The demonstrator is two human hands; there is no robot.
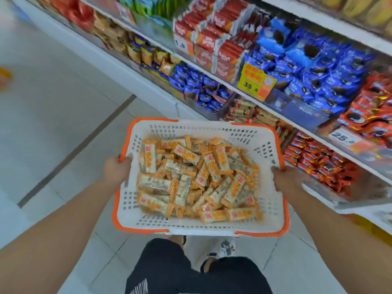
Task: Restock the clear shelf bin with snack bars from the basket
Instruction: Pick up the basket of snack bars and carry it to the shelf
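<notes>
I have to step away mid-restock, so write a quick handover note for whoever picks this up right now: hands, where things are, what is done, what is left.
Left hand grips the basket's left rim; right hand grips the right rim. The basket is carried in front of the body, over the floor, beside the shelves.
Snack bars, orange and white wrappers, lie piled loose in the basket.
Similar-looking bars sit in a shelf bin just beyond the basket, probably the target.
Done: basket brought to the shelf.
Left: free one hand, move bars into the bin. None visibly moved yet.
</notes>
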